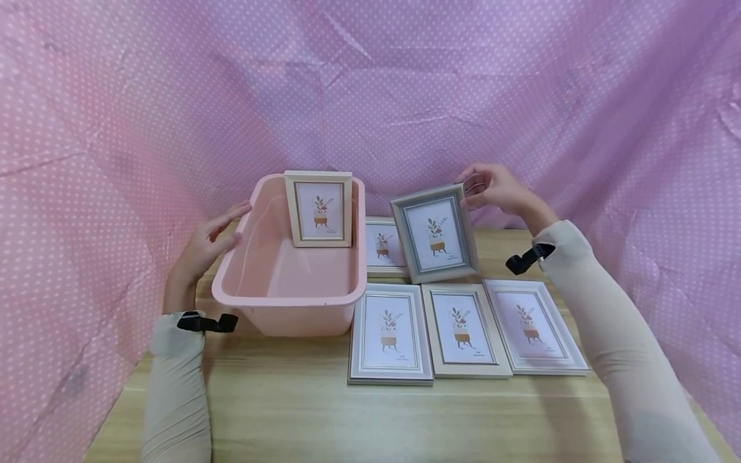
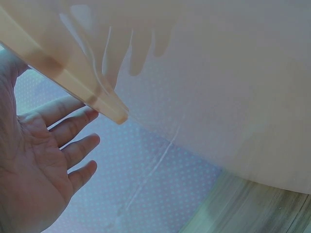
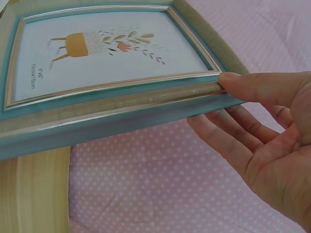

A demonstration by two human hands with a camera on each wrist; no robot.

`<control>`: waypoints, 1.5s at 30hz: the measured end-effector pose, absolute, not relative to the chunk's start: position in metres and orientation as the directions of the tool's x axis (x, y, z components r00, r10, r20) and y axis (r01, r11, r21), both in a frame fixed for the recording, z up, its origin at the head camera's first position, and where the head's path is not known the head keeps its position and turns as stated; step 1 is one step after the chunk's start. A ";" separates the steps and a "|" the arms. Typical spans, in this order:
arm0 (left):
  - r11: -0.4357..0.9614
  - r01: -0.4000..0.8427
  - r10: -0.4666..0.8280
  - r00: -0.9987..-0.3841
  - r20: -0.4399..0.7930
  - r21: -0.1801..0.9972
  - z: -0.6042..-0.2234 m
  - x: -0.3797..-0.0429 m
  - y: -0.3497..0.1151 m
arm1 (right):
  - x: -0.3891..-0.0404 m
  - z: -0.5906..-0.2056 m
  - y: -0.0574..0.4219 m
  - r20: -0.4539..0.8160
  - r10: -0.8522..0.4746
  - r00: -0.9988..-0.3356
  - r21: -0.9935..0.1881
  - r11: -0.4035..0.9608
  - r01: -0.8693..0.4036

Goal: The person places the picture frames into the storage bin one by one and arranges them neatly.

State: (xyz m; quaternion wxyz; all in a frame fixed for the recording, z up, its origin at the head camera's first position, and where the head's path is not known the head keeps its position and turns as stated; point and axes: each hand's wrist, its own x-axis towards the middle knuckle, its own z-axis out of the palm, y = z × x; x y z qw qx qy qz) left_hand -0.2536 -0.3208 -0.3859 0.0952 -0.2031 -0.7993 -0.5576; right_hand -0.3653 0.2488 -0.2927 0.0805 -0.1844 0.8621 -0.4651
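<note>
A grey-blue picture frame (image 1: pixel 403 241) stands tilted on the right, its upper right corner pinched by my right hand (image 1: pixel 494 190). The right wrist view shows the thumb (image 3: pixel 252 87) on the front of that frame and the fingers behind its edge. A pink plastic tub (image 1: pixel 301 300) is beside my left hand (image 1: pixel 204 247), whose outstretched fingers touch the rim on its left side. Leaning upright inside the tub's far right corner is a cream picture frame (image 1: pixel 291 212), its top edge above the rim.
A row of picture frames lies face up at the front: a white frame (image 1: pixel 390 378), a cream frame (image 1: pixel 471 370) and another white frame (image 1: pixel 550 370). Behind them a light frame (image 1: pixel 382 273) lies partly covered by the lifted one. A dotted pink cloth (image 1: pixel 405 96) surrounds the wooden table (image 1: pixel 324 418).
</note>
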 end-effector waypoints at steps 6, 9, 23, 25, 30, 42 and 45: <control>0.277 0.446 0.230 -0.891 0.392 0.851 -0.386 -0.253 -0.321 | -0.355 -0.286 0.251 0.091 -0.400 -0.912 -0.843 0.457 -0.284; 0.282 0.446 0.230 -0.891 0.391 0.850 -0.386 -0.253 -0.322 | -0.351 -0.280 0.253 0.123 -0.411 -0.903 -0.852 0.423 -0.308; 0.293 0.436 0.219 -0.897 0.384 0.851 -0.383 -0.254 -0.323 | -0.337 -0.238 0.252 0.201 -0.403 -0.893 -0.922 0.231 -0.311; 0.292 0.436 0.219 -0.897 0.385 0.851 -0.383 -0.254 -0.323 | -0.336 -0.234 0.252 0.214 -0.410 -0.887 -0.929 0.194 -0.314; 0.287 0.446 0.219 -0.892 0.395 0.848 -0.383 -0.253 -0.323 | -0.334 -0.222 0.249 0.256 -0.425 -0.868 -0.937 0.113 -0.332; 0.300 0.439 0.220 -0.896 0.386 0.847 -0.383 -0.251 -0.322 | -0.335 -0.195 0.230 0.346 -0.407 -0.846 -0.926 -0.005 -0.377; 0.309 0.425 0.220 -0.902 0.371 0.851 -0.383 -0.251 -0.322 | -0.336 -0.191 0.223 0.379 -0.386 -0.841 -0.919 -0.048 -0.392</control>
